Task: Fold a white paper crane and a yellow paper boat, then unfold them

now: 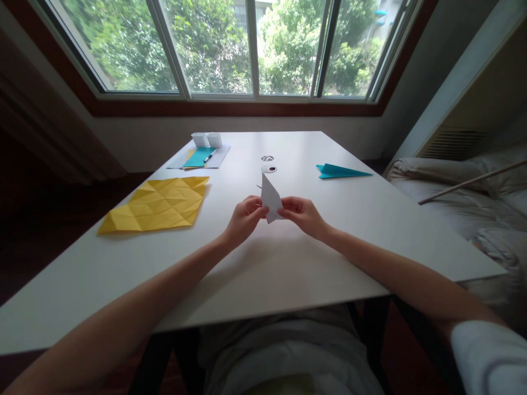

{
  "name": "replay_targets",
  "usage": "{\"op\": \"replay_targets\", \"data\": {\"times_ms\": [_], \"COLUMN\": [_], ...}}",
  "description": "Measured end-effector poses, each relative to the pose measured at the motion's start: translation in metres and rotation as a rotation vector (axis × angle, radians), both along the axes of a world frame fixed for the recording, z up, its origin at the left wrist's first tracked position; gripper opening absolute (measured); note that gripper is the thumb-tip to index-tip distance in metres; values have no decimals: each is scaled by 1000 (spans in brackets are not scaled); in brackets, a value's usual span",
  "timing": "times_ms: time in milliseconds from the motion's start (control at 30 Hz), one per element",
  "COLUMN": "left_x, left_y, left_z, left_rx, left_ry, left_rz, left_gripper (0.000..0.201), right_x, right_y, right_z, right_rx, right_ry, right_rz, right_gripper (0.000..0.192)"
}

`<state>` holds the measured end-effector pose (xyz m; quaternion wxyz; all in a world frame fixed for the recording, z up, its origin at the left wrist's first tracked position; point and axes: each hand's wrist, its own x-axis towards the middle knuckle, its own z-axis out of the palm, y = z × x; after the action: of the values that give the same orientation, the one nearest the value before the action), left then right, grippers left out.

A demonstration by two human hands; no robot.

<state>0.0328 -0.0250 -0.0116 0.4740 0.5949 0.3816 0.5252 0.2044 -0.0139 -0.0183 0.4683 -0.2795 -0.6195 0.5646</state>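
White folded paper point(272, 202) is held upright just above the white table point(288, 274), near its middle, pointed tip up and lower edge pinched between both hands. Looks like mid-fold on an origami piece: shape already narrowed to a tall point, lower flaps being worked. Judging from this, next move calls for aligning the edges at the base and pressing a crease, fingertips kept close to the fold line so the thin sheet doesn't skew.

Left hand point(244, 219) closed on the paper's left lower edge, thumb and fingers pinching, wrist raised off the table, forearm running in from lower left. Right hand point(303, 215) pinching the right lower edge the same way, fingers curled, forearm coming in from lower right. Hands nearly touch across the paper.

Around: creased yellow sheet point(158, 206) lying flat to the left, teal paper plane point(340, 171) to the right, well apart. Far edge: small white containers point(207, 139), teal sheet with pen point(200, 157).
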Motion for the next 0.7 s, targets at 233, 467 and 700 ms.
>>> {"op": "replay_targets", "data": {"times_ms": [233, 467, 700], "left_x": [-1, -3, -3], "left_y": [0, 1, 3], "left_z": [1, 1, -1], "left_rx": [-28, -10, 38], "left_ry": [23, 27, -26], "left_rz": [-16, -53, -45], "left_gripper": [23, 26, 28], "right_x": [4, 8, 6], "right_y": [3, 7, 6], "right_z": [-2, -3, -1], "right_rx": [-100, -56, -39], "right_ry": [-54, -87, -93], "right_rz": [34, 51, 39], "right_gripper": [33, 29, 28]}}
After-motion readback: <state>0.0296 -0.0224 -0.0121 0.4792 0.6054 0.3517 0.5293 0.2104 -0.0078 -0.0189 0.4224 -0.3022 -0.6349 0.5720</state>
